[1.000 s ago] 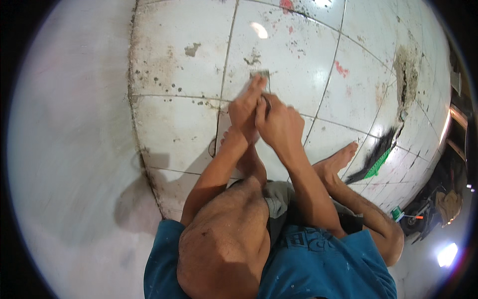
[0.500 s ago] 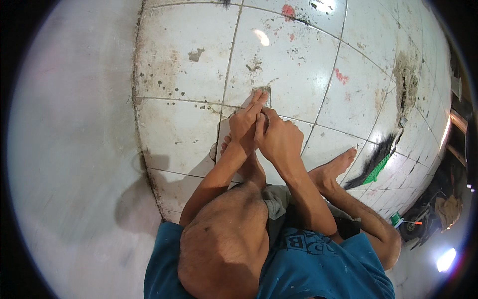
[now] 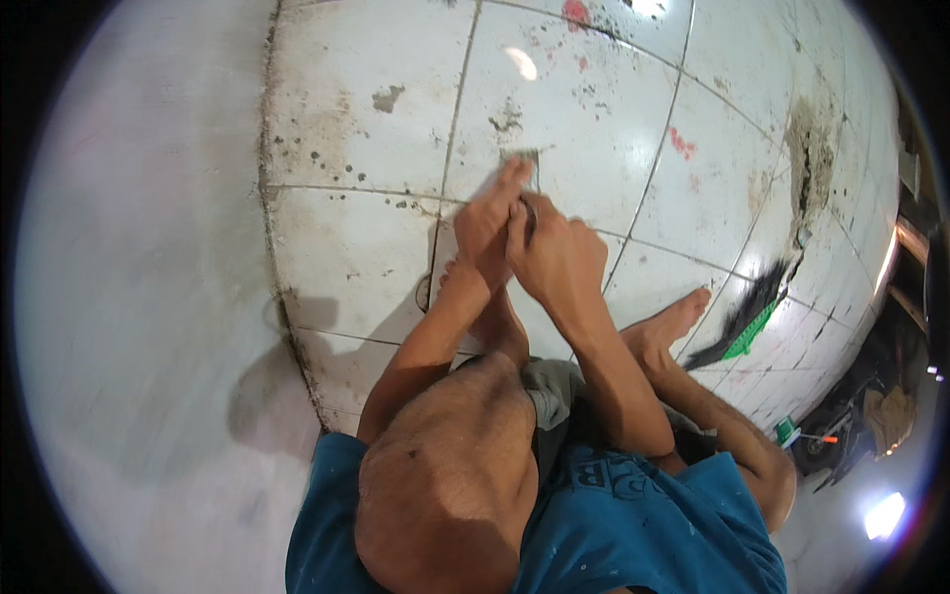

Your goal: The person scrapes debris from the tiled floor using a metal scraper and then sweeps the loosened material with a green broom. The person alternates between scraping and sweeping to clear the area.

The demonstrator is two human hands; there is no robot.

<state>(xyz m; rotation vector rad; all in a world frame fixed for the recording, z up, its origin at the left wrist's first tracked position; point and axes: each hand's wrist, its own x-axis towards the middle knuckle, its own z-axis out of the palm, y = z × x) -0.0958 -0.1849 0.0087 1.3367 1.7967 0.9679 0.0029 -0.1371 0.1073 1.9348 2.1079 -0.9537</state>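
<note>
My right hand (image 3: 559,247) is closed round the dark handle of what looks like a scraper. Its flat greyish blade (image 3: 531,158) shows a square end on the tile floor just past my fingertips. My left hand (image 3: 485,223) lies beside the right, with fingers stretched forward and pressed flat on the blade. Most of the tool is hidden under both hands. My left foot (image 3: 498,317) rests on the floor directly below the hands.
White floor tiles (image 3: 366,247) carry dark spots, red stains and worn patches. A pale wall (image 3: 148,297) rises at the left. To the right are my right foot (image 3: 668,322), a green broom head (image 3: 752,332) with black bristles, and a cracked strip (image 3: 807,163). Dark clutter (image 3: 841,436) stands farther right.
Both hands and the blade have slid a little forward, away from me, along the tile. The feet and the broom head are about where they were.
</note>
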